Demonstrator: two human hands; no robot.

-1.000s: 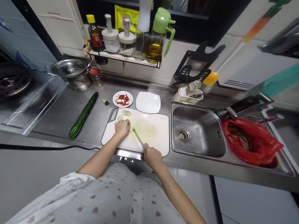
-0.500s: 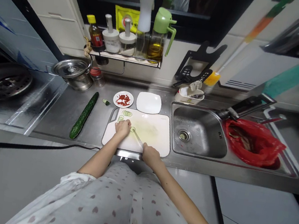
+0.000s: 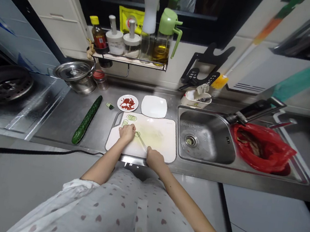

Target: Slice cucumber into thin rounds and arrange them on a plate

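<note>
Your right hand grips a knife over the cutting board; your left hand curls beside cucumber slices, its grasp impossible to tell.

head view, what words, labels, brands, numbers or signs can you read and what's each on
None can be read for certain.
Yellow packet: printing, too blurred.
Yellow-capped bottle: label, too small.
Cutting board: faint corner mark, too small.
Panel at far left: blue marks, unreadable.
</note>
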